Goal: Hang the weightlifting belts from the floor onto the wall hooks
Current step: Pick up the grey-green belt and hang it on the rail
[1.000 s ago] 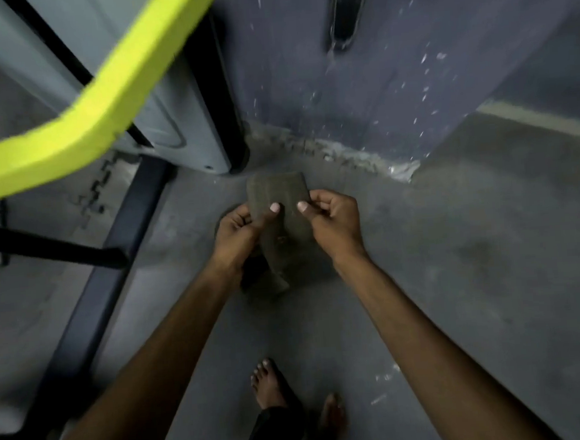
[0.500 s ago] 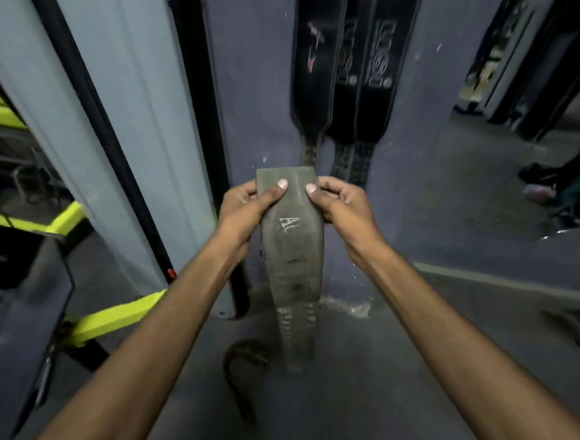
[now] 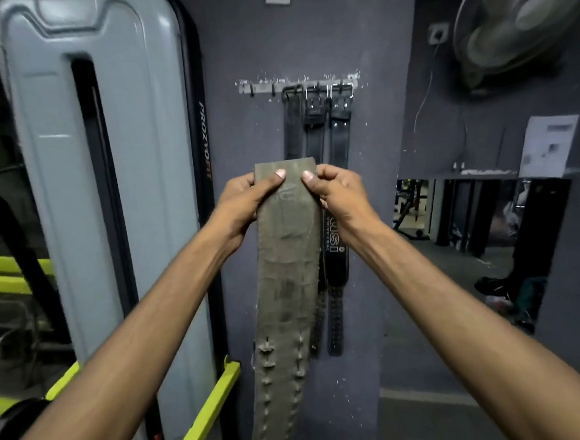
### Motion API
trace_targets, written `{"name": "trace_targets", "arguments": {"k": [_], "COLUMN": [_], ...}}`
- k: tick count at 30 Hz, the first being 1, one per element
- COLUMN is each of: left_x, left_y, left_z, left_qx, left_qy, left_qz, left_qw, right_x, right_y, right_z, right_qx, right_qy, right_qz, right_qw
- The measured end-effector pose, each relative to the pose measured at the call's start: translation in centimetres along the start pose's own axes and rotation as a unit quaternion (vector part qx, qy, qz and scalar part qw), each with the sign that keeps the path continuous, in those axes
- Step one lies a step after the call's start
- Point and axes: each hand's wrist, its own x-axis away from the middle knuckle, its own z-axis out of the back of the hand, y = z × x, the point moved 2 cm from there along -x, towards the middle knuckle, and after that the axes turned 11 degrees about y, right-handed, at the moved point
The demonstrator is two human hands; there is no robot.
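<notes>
Weightlifting belt (image 3: pixel 285 271): it is held up in front of the dark wall (image 3: pixel 235 45), below the hook rail (image 3: pixel 298 83) and apart from it. The left hand (image 3: pixel 242 202) and right hand (image 3: pixel 338 192) each pinch one side of its top end, thumbs pressed on the front face and fingers (image 3: pixel 333 172) curled round behind the edges. The rest hangs straight down and runs out of view at the bottom.

The main risk, as I judge it, is the end being offered. The top is a plain square-cut edge with no buckle or loop showing, while the three hung belts (image 3: pixel 316 125) all hang by their metal buckles. If the buckle is at the hidden lower end, this end would have nothing to catch a hook and the belt would need turning over. A lift toward the two free hooks (image 3: pixel 262 90) at the left of the rail also passes close to the nearest hung belt, so a careless swing could knock it off. A grip at the edges alone could let a heavy, stiff belt slip.

The belt is wide, dull olive-grey and worn, with a faint scrawled mark just under the thumbs. Two rows of punched holes run down its narrower lower part.

A grey machine cover (image 3: pixel 89 165) stands to the left of the wall, with a yellow bar (image 3: pixel 209 407) below. A fan (image 3: pixel 521 14) is mounted at upper right.
</notes>
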Motion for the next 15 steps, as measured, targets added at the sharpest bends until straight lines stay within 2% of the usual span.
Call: {"name": "trace_targets", "arguments": {"k": [3, 5, 11, 13, 15], "left_x": [1.6, 3.5, 9.2, 9.1, 7.9], "left_y": [2.6, 2.7, -2.1, -0.9, 2.2], "left_z": [0.7, 1.0, 1.5, 1.5, 0.9], "left_qx": [-0.057, -0.098, -0.211, -0.218, -0.163], "left_qy": [-0.026, -0.056, -0.234, -0.233, -0.202], "left_qz": [-0.070, -0.088, -0.016, -0.024, -0.032], "left_qw": [0.996, 0.990, 0.949, 0.947, 0.965], "right_x": [-0.9, -1.0, -0.4, -0.2, 0.2], "right_y": [-5.2, -8.0, -13.6, -14.5, -15.1], "right_z": [-1.5, -2.0, -1.4, -1.0, -0.7], "right_qx": [-0.009, -0.010, 0.004, 0.001, -0.005], "right_qy": [0.028, 0.047, 0.100, 0.097, 0.086], "right_qz": [0.035, 0.050, 0.086, 0.094, 0.097], "right_qw": [0.999, 0.998, 0.991, 0.991, 0.992]}}
